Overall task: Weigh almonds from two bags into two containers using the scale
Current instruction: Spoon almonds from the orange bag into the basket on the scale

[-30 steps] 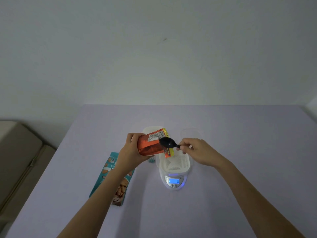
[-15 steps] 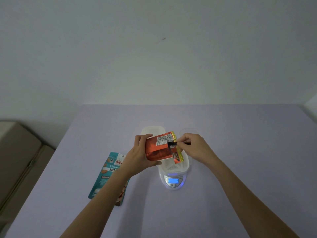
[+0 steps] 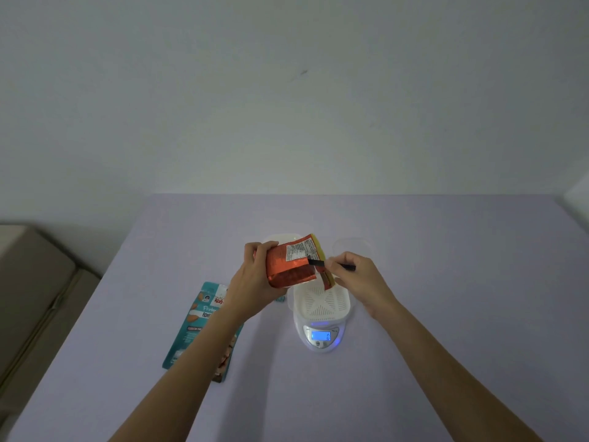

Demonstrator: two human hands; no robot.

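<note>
My left hand [image 3: 255,282] grips an orange almond bag [image 3: 291,264], tipped sideways with its mouth to the right, above the white scale [image 3: 320,330]. My right hand [image 3: 357,275] pinches the handle of a black spoon [image 3: 345,267] whose bowl is inside the bag's mouth. A white slotted basket [image 3: 318,303] sits on the scale, and no almonds show in it. The blue display reads 0. A teal almond bag [image 3: 197,330] lies flat on the table to the left, partly under my left forearm.
A white container [image 3: 282,239] stands behind the orange bag, mostly hidden. A clear container [image 3: 353,245] stands behind my right hand. The lilac table [image 3: 446,298] runs to a wall at the back. A beige sofa [image 3: 28,298] is off to the left.
The orange bag has moved right over the scale. The spoon, outside the bag a second ago, now has its bowl pushed into the bag's mouth.
</note>
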